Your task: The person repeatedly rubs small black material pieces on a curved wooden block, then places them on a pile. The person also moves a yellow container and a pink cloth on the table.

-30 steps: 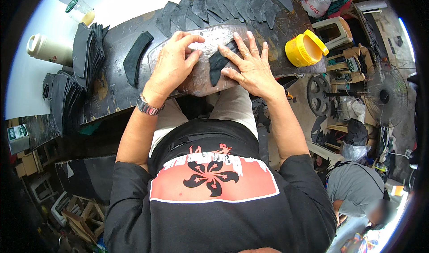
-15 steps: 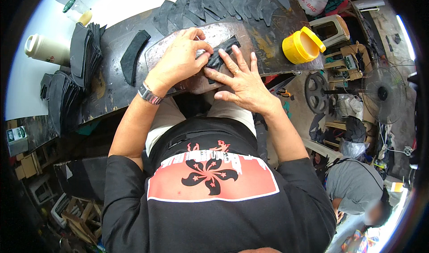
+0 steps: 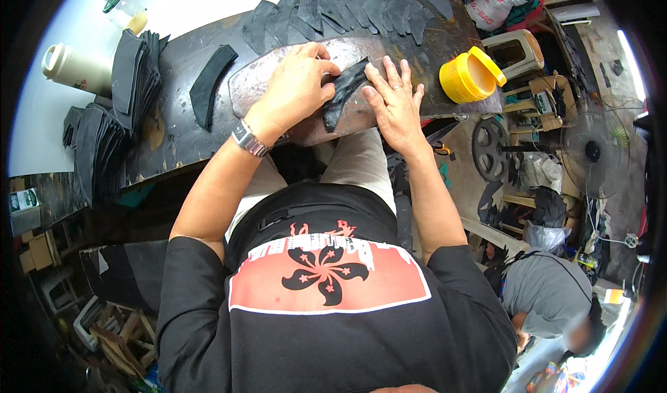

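A black curved piece of leather-like material [image 3: 342, 96] lies aslant on a worn, smooth board [image 3: 260, 80] at the table's front edge. My left hand [image 3: 295, 87] has its fingers curled down at the piece's left edge in a pinch; the fingertips are partly hidden. Stretched out flat, my right hand [image 3: 398, 101] rests by the piece's right edge with the fingers spread, its fingertips near the upper end. A similar black curved piece [image 3: 210, 86] lies alone left of the board.
More curved pieces [image 3: 309, 10] overlap in a row behind the board. Stacks of black pieces [image 3: 132, 80], a cream flask [image 3: 75, 68] and a glass jar [image 3: 125, 11] stand left. At right are an open yellow tub [image 3: 464, 79], a fan [image 3: 593, 148] and another person [image 3: 549, 292].
My right hand has slid rightward off the middle of the piece, uncovering more of it. My left hand has shifted slightly to the right and stays at the left edge.
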### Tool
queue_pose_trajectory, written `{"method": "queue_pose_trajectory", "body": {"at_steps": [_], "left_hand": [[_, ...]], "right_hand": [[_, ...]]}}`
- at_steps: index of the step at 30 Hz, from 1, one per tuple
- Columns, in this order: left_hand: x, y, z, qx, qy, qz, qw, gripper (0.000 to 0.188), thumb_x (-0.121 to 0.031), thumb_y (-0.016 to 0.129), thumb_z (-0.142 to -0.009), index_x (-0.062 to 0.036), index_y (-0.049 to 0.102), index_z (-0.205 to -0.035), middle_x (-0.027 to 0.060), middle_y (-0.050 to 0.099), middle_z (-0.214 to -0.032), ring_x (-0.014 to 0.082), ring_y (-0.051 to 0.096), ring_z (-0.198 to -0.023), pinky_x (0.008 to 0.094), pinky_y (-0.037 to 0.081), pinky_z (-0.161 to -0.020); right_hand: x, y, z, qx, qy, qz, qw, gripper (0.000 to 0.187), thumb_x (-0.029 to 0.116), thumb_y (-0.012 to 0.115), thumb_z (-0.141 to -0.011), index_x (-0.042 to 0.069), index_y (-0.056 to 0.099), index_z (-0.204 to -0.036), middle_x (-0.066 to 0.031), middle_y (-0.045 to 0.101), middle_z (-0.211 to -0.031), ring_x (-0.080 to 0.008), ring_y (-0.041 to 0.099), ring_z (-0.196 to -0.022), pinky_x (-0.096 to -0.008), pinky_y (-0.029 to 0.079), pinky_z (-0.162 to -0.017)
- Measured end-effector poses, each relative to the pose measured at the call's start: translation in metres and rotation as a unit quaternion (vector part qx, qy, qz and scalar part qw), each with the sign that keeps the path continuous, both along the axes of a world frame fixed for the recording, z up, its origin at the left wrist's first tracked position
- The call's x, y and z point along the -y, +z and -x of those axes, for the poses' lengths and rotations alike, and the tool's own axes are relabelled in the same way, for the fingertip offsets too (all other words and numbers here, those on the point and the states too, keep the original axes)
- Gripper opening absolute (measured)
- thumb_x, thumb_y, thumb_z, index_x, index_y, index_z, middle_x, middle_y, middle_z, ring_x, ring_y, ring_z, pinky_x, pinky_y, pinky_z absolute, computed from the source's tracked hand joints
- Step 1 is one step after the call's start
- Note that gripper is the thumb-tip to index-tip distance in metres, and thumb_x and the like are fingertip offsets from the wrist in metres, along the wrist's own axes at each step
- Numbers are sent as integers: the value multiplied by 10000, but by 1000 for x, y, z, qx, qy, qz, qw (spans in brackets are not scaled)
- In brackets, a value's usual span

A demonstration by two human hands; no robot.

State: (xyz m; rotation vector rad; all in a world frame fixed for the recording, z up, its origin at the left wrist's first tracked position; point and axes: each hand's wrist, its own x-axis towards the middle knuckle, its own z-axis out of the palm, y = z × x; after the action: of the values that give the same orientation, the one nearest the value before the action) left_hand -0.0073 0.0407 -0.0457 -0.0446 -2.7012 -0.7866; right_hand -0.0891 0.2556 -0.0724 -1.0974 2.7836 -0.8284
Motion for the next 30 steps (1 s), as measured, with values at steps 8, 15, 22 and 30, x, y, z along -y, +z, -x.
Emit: {"method": "queue_pose_trajectory", "body": {"at_steps": [8, 15, 22, 30], "left_hand": [[12, -6, 12, 23, -29, -63, 997, 239, -71, 770, -768, -55, 771, -1006, 135, 653, -1123, 332, 604, -1119, 399, 471, -1009], [10, -3, 11, 31, -29, -66, 997, 231, -78, 749, -759, -51, 764, -988, 141, 662, -1094, 336, 614, -1091, 396, 481, -988], [5, 1, 10, 41, -23, -98, 994, 252, -40, 715, -748, -11, 737, -997, 156, 674, -1001, 297, 660, -958, 365, 523, -883], [-2, 2, 10, 45, -23, -130, 990, 241, -19, 678, -773, 6, 668, -1012, 150, 682, -858, 279, 685, -843, 373, 543, -789]], "right_hand": [[-6, 7, -27, -29, 106, -41, 993, 514, 601, 494, -983, 334, 606, -1408, -133, 279, -1653, -394, 67, -1556, -745, -22, -1138], [-14, 15, -49, 16, 196, 8, 981, 434, 610, 541, -956, 329, 735, -1224, -83, 355, -1626, -367, 103, -1557, -727, -58, -1145], [-15, 21, -10, 103, 59, 200, 973, 525, 557, 423, -1038, 200, 690, -1315, -130, 411, -1583, -355, 170, -1545, -670, 10, -1178], [10, 4, -3, -131, 5, -97, 987, 690, 605, 447, -1004, 148, 458, -1521, -121, 330, -1633, -348, 130, -1556, -684, 53, -1186]]}}
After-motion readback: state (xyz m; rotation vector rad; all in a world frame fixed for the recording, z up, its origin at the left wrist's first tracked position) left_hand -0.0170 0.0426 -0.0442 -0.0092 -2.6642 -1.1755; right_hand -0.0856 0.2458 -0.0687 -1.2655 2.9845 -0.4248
